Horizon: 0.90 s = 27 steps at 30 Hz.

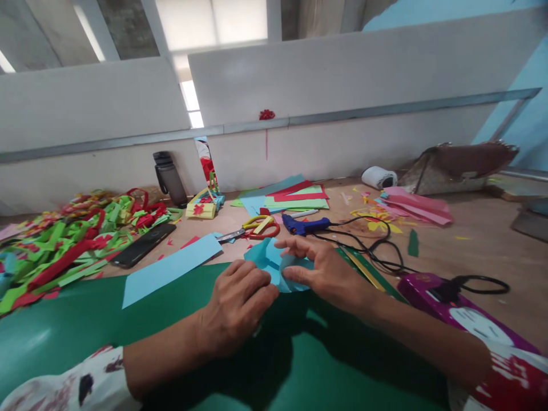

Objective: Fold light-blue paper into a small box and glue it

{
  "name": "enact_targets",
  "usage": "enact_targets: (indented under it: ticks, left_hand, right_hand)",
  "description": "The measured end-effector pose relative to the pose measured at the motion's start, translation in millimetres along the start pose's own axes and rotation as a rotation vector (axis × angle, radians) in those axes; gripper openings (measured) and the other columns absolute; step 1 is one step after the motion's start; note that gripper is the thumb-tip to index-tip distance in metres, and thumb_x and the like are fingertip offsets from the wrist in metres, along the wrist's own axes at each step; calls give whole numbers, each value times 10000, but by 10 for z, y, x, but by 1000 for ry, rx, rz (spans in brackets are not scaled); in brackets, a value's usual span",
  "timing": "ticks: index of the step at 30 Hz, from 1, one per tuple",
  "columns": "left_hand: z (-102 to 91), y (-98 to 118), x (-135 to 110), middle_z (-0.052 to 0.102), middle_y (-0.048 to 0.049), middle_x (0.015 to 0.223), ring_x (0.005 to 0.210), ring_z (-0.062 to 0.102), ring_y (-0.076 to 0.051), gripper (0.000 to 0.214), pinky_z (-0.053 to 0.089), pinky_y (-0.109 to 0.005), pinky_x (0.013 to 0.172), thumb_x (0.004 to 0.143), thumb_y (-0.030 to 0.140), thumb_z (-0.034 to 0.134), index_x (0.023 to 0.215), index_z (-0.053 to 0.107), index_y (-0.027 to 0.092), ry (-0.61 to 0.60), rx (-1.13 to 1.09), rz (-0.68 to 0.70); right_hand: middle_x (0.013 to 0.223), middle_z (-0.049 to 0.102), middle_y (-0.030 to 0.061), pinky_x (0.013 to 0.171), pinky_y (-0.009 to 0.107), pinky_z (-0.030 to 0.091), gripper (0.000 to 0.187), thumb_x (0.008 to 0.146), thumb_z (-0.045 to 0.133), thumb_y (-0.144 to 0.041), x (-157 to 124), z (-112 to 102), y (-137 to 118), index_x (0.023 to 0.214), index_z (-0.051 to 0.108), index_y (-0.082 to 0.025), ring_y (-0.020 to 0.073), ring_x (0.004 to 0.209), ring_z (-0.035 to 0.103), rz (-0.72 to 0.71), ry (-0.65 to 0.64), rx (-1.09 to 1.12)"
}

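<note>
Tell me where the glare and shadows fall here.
Head view: the panes at the top are washed out; the green mat has a faint sheen at left and dark shadow below the left hand and right hand; the blue paper looks brighter.

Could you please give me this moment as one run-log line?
left hand: pinching folded blue paper | right hand: curved over same paper | nearby: scissors, glue gun, flat blue sheet
</note>
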<state>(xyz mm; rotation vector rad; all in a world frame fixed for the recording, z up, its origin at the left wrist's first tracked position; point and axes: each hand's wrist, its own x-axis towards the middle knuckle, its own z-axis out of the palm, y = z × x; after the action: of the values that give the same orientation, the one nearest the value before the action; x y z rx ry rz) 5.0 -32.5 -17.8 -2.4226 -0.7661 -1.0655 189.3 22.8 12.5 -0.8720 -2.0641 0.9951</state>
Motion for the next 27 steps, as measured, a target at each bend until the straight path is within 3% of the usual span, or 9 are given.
enact_targets:
  ticks: [9,14,20,27]
  left_hand:
    - [13,19,15,599,-59,753,636,475,-143,136,360,-291,609,813,80,489,886,586,141,-5,-33,-14]
    - [17,17,22,597,-59,737,637,472,-145,135,368,-292,603,805,62,488,856,589,135,-12,-28,-27]
    - [31,17,18,593,-53,726,624,478,-145,121,365,-296,598,780,47,507,797,587,137,17,-8,-40]
    - [52,18,40,589,-54,737,610,503,-139,160,393,-277,570,844,85,452,897,595,135,47,-3,-23]
  right_hand:
    - [796,624,14,629,251,457,300,669,565,-116,-5,22,-20,961,614,-163,143,735,567,33,49,33]
    - [692,591,-19,621,235,421,52,698,558,-131,-18,15,-39,703,592,-171,120,667,526,-26,116,3]
    - [615,548,-33,572,227,380,90,718,537,-139,-36,20,-67,637,564,-169,110,606,489,15,116,-69]
    - [605,527,-34,546,224,368,99,709,537,-129,-30,31,-55,622,559,-173,108,593,468,-12,112,-80]
